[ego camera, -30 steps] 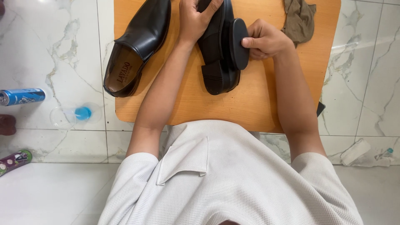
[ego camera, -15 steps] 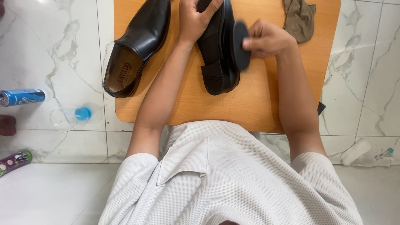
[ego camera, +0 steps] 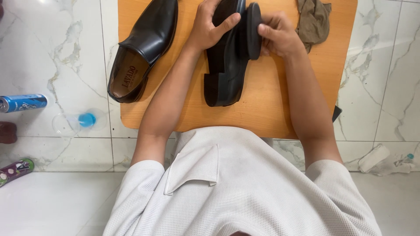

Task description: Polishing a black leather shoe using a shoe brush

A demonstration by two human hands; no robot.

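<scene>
A pale marble floor fills the view, veined grey, and on it sits a smooth orange wooden board. On the board's middle, a black leather shoe lies tipped on its side, heel towards six o'clock, glossy and stiff-soled; it looks fairly light but slick, best gripped around the upper near the toe. That's where the left hand has it, fingers wrapped over the upper, thumb pressed across. At three o'clock of the shoe, the right hand clenches its fingers on a black oval brush, rounded and matte, held edge-on against the leather. At nine o'clock lies a second shoe, upright, tan lining showing. A limp olive cloth sits crumpled at the board's two o'clock. Off the board at nine o'clock, a blue can lies on its side.
</scene>
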